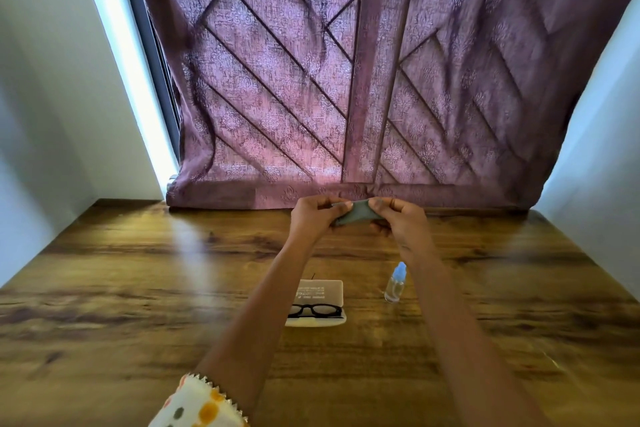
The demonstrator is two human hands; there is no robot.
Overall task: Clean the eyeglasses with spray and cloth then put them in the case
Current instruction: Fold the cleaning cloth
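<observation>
Dark wood-grain bench point(138, 288): open wood toward left, right & near edges. Mid-bench obstacles: open white hard case point(322, 291) w/ black-framed eyeglasses point(313, 310) inside; small clear blue-capped spray bottle point(394, 288) upright just right, gap betw. Purple patterned curtain point(346, 80) blocks far edge; white walls point(52, 80) both sides.

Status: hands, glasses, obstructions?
Left hand and right hand pinch grey cloth between them. Eyeglasses lie in open case. Spray bottle upright beside it. Nothing in the way.
</observation>
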